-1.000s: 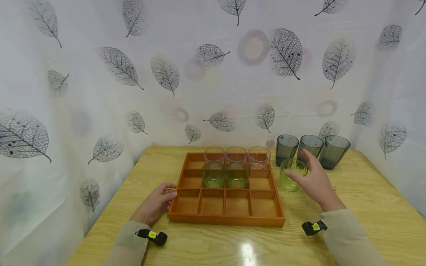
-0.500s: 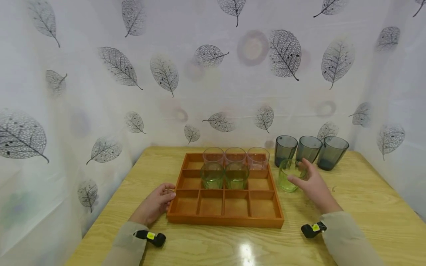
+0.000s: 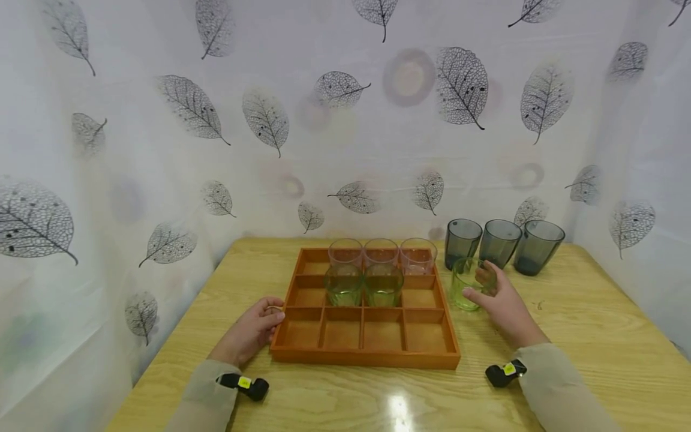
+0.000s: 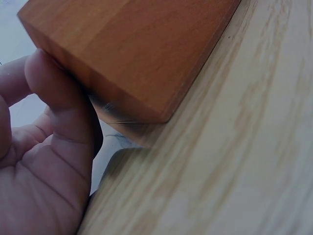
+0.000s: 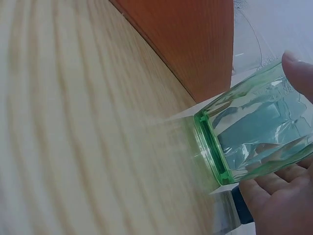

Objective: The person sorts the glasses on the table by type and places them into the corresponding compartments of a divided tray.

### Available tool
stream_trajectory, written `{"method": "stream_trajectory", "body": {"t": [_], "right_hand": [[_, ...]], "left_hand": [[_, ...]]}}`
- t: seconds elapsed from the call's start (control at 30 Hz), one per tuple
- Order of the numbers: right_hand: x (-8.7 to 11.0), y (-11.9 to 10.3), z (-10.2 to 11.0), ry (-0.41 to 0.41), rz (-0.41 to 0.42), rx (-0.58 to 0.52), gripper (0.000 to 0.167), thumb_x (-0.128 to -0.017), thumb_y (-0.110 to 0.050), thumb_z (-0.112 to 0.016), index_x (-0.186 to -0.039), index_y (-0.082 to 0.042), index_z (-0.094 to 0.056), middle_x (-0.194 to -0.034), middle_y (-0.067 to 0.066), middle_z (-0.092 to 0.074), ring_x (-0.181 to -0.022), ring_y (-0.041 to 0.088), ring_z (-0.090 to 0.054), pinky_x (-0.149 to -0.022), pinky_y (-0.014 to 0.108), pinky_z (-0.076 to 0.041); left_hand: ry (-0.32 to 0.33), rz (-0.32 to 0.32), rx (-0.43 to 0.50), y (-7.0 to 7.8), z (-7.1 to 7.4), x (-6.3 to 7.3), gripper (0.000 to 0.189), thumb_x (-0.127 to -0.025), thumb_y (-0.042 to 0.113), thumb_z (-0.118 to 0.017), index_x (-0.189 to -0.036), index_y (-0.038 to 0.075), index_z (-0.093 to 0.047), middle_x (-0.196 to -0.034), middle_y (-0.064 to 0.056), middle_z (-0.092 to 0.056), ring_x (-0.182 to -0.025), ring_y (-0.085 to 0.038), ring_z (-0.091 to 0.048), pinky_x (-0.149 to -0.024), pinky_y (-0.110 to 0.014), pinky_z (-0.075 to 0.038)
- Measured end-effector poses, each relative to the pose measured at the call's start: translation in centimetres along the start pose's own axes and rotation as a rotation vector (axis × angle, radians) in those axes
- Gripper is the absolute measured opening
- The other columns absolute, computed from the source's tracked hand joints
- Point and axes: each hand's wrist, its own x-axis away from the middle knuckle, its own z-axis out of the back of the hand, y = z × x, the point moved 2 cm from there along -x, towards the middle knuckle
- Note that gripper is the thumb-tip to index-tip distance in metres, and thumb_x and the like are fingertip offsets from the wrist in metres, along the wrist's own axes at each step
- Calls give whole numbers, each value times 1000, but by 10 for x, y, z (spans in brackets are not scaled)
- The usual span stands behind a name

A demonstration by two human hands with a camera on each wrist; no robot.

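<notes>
My right hand [image 3: 504, 303] holds a light green drinking glass [image 3: 462, 282] that stands upright on the table, right of the tray. In the right wrist view, the thumb lies against one side of this glass [image 5: 254, 132] and the fingers lie along the other. With bent fingers, my left hand [image 3: 252, 329] holds the left edge of a wooden compartment tray [image 3: 367, 359]. In the left wrist view, a fingertip presses against the tray's outer wall [image 4: 117, 93]. Two green glasses [image 3: 344, 288] stand in the tray's middle row. Behind them are three pinkish clear glasses [image 3: 418, 255] in the back row.
Three dark grey tumblers [image 3: 499, 243] stand in a row at the table's back right, just behind the held glass. The wooden table [image 3: 335, 396] ends at a leaf-printed curtain [image 3: 345, 144] on the back and sides. The tray's front row holds no glasses.
The fingers and thumb of my right hand have closed in around the green glass beside the tray. My left hand and the tray have stayed in place.
</notes>
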Motion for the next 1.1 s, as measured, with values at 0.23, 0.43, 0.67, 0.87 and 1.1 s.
{"method": "stream_trajectory", "body": {"t": [0.23, 0.43, 0.67, 0.87, 1.1], "right_hand": [[0, 0, 1, 16, 25, 17, 104, -96, -45, -69, -162, -8, 4, -161, 26, -23, -142, 49, -30, -108, 63, -33], [1, -1, 1, 23, 36, 33, 102, -96, -45, -69, -162, -6, 0, -160, 26, -25, -142, 47, -30, -108, 64, -31], [3, -6, 1, 36, 23, 38, 102, -95, -47, -70, -162, -7, -4, -158, 26, -30, -139, 48, -34, -106, 63, -34], [5, -15, 2, 37, 40, 48, 103, -94, -52, -68, -161, -5, -5, -157, 26, -32, -137, 47, -37, -105, 61, -36], [6, -24, 3, 28, 81, 16, 101, -95, -47, -69, -162, -7, -5, -160, 21, -30, -143, 43, -30, -108, 64, -29]], "left_hand": [[2, 7, 9, 0, 0, -1, 36, -105, 16, -56, -132, 0, -38, -96, -3, -53, -67, -13, -47, -59, -25, -45], [0, 3, 12, -1, 0, -1, 35, -105, 16, -56, -132, 1, -38, -96, -3, -53, -68, -12, -47, -59, -24, -45], [10, 4, 4, 1, -1, 0, 36, -105, 16, -57, -132, 1, -38, -97, -3, -53, -68, -13, -47, -60, -24, -44], [10, 7, 5, 1, -1, 1, 37, -105, 15, -57, -132, 0, -37, -96, -4, -53, -69, -13, -47, -60, -25, -44], [15, 13, -3, 1, -1, 1, 37, -105, 16, -57, -132, 0, -38, -97, -4, -53, -69, -14, -47, -61, -25, -44]]}}
